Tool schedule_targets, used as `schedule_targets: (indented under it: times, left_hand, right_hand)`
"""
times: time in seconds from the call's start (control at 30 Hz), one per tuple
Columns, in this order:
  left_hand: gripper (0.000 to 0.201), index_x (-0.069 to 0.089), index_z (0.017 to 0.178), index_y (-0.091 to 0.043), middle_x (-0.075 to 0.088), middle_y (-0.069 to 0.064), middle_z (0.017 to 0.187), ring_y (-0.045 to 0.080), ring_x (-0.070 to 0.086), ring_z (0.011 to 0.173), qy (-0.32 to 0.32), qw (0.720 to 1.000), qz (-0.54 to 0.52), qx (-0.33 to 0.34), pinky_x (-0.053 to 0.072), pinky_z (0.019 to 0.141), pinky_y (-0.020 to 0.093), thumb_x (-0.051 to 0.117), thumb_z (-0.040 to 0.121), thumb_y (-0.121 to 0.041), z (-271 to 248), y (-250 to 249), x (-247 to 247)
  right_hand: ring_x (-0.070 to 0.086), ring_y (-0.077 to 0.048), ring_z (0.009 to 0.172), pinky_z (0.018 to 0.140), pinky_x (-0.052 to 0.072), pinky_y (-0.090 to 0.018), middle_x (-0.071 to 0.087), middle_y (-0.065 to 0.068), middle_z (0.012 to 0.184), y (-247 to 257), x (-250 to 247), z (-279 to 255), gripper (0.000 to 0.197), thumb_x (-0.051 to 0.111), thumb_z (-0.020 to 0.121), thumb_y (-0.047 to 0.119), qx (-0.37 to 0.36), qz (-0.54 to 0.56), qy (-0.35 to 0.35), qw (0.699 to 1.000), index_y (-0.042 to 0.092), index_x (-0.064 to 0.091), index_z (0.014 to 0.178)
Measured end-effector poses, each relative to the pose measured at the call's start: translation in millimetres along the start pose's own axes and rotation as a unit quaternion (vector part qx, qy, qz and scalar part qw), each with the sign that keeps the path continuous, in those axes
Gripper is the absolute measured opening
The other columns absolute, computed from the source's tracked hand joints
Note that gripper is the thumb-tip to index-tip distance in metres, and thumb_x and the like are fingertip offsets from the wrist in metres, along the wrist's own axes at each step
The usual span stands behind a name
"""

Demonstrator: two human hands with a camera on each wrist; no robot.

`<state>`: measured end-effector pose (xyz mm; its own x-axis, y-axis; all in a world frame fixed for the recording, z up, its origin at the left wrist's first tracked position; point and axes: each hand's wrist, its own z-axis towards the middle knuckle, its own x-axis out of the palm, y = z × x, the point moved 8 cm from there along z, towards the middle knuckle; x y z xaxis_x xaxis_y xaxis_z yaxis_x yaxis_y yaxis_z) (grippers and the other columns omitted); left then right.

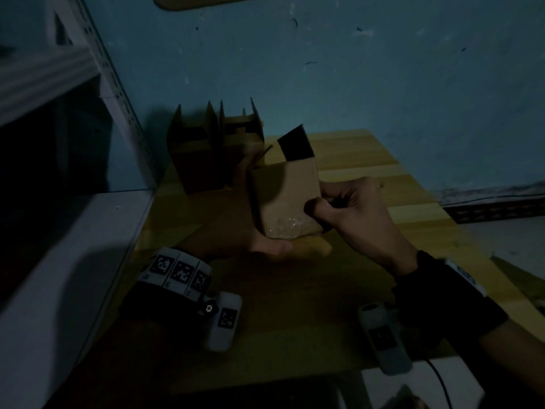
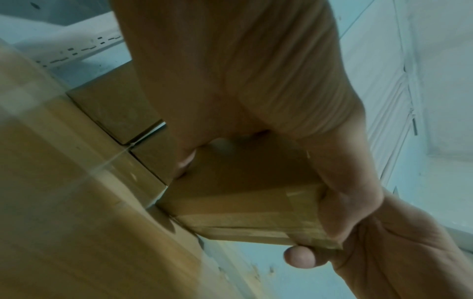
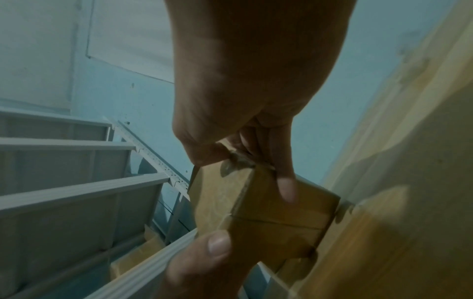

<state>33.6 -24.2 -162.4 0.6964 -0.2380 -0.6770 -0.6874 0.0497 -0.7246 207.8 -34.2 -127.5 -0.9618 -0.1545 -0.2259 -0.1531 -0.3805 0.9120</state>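
A small brown cardboard box (image 1: 286, 196) is held above the wooden table (image 1: 413, 231), its open flap pointing away from me. My left hand (image 1: 265, 246) cups it from below and from the left, thumb along the bottom edge. Clear tape (image 1: 290, 225) shines on the box's near end. My right hand (image 1: 348, 208) grips the box's right side, thumb on the front face. In the left wrist view the box (image 2: 245, 202) lies in the palm, thumb (image 2: 300, 257) under its taped corner. In the right wrist view the box (image 3: 276, 212) is pinched between the fingers and the thumb (image 3: 204, 259).
Two open cardboard boxes (image 1: 212, 149) stand at the table's far left corner, against the blue wall (image 1: 354, 69). A white metal shelf rack (image 1: 59, 202) runs along the left side. The floor shows at the right, past the table's edge.
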Motion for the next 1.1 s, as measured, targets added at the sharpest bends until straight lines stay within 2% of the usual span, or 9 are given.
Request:
schedule_targets:
  times: [0.23, 0.33, 0.53, 0.63, 0.7, 0.77, 0.9, 1.0, 1.1]
  left_hand:
    - [0.108, 0.017, 0.145, -0.032, 0.037, -0.031, 0.12, -0.024, 0.039, 0.092, -0.009, 1.0, -0.021, 0.02, 0.029, 0.068, -0.011, 0.089, 0.065, -0.017, -0.3, 0.6, 1.2]
    - [0.118, 0.01, 0.153, -0.009, 0.038, -0.008, 0.139, -0.01, 0.031, 0.102, -0.019, 0.999, -0.027, 0.019, 0.027, 0.062, -0.012, 0.089, 0.066, -0.019, -0.6, 4.2, -1.5]
    - [0.113, 0.013, 0.148, -0.032, 0.036, -0.031, 0.108, -0.008, 0.049, 0.111, -0.033, 0.998, -0.038, 0.031, 0.033, 0.07, -0.008, 0.089, 0.066, -0.015, 2.3, 3.6, -2.9]
    - [0.127, 0.009, 0.154, -0.012, 0.044, -0.022, 0.126, -0.033, 0.043, 0.099, -0.033, 0.995, -0.073, 0.066, 0.037, 0.079, -0.007, 0.093, 0.059, -0.015, 10.4, 8.7, -3.2]
    - [0.126, 0.01, 0.153, -0.012, 0.043, -0.024, 0.124, -0.038, 0.038, 0.092, -0.031, 0.994, -0.076, 0.072, 0.038, 0.084, -0.005, 0.093, 0.058, -0.016, 11.2, 8.9, -3.0]
    - [0.125, 0.009, 0.153, -0.01, 0.038, -0.029, 0.115, -0.04, 0.036, 0.085, -0.045, 0.994, -0.068, 0.071, 0.034, 0.074, -0.01, 0.092, 0.059, -0.012, 11.8, 9.9, -4.4]
    - [0.139, 0.001, 0.155, -0.02, 0.04, -0.013, 0.143, -0.01, 0.04, 0.12, -0.047, 0.994, -0.064, 0.076, 0.036, 0.089, 0.0, 0.094, 0.052, -0.027, 12.0, 10.3, -3.6]
    - [0.136, 0.007, 0.155, -0.021, 0.032, -0.013, 0.148, 0.001, 0.034, 0.13, -0.038, 0.994, -0.064, 0.076, 0.036, 0.112, 0.025, 0.091, 0.049, -0.036, 11.7, 7.1, -2.0]
    - [0.139, 0.01, 0.155, -0.015, 0.034, -0.01, 0.15, 0.001, 0.036, 0.132, -0.042, 0.993, -0.064, 0.092, 0.037, 0.109, 0.015, 0.089, 0.044, -0.045, 13.4, 6.0, -1.1]
  right_hand:
    - [0.075, -0.015, 0.069, 0.057, 0.058, -0.027, 0.079, -0.002, 0.078, -5.5, 2.3, 0.1, 0.032, 0.057, 0.092, -0.013, 0.03, 0.059, -0.004, 0.998, 0.001, 0.073, 0.115]
    - [0.077, -0.022, 0.082, 0.06, 0.062, -0.029, 0.079, -0.008, 0.096, -8.4, 1.1, 2.0, 0.046, 0.049, 0.088, -0.023, 0.032, 0.082, -0.014, 0.996, -0.002, 0.067, 0.125]
    - [0.075, -0.023, 0.078, 0.052, 0.053, -0.021, 0.079, -0.013, 0.097, -6.6, -0.4, 1.7, 0.018, 0.06, 0.098, 0.007, 0.057, 0.131, -0.038, 0.989, 0.002, 0.077, 0.104]
    - [0.076, -0.032, 0.086, 0.056, 0.058, -0.029, 0.079, -0.013, 0.096, -9.3, 1.4, 1.6, 0.024, 0.066, 0.094, 0.017, 0.063, 0.127, -0.041, 0.989, 0.004, 0.076, 0.112]
    - [0.075, -0.035, 0.089, 0.059, 0.061, -0.032, 0.078, -0.015, 0.099, -11.5, 1.7, 2.3, 0.027, 0.066, 0.094, 0.013, 0.066, 0.135, -0.036, 0.988, 0.003, 0.073, 0.118]
    - [0.076, -0.029, 0.085, 0.057, 0.059, -0.03, 0.078, -0.015, 0.1, -11.1, 1.4, 2.6, 0.027, 0.065, 0.094, 0.006, 0.064, 0.141, -0.025, 0.988, 0.003, 0.072, 0.12]
    - [0.075, -0.026, 0.081, 0.056, 0.057, -0.028, 0.078, -0.015, 0.101, -10.6, -0.2, 2.2, 0.029, 0.061, 0.094, -0.001, 0.062, 0.145, -0.011, 0.987, 0.004, 0.071, 0.121]
    - [0.074, -0.024, 0.081, 0.055, 0.056, -0.026, 0.077, -0.015, 0.105, -14.9, 0.4, 2.9, 0.028, 0.059, 0.094, -0.001, 0.084, 0.157, -0.023, 0.984, -0.001, 0.071, 0.12]
    - [0.074, -0.022, 0.083, 0.055, 0.055, -0.025, 0.077, -0.013, 0.107, -18.9, 1.5, 3.6, 0.026, 0.059, 0.094, -0.001, 0.104, 0.171, -0.038, 0.979, -0.003, 0.072, 0.116]
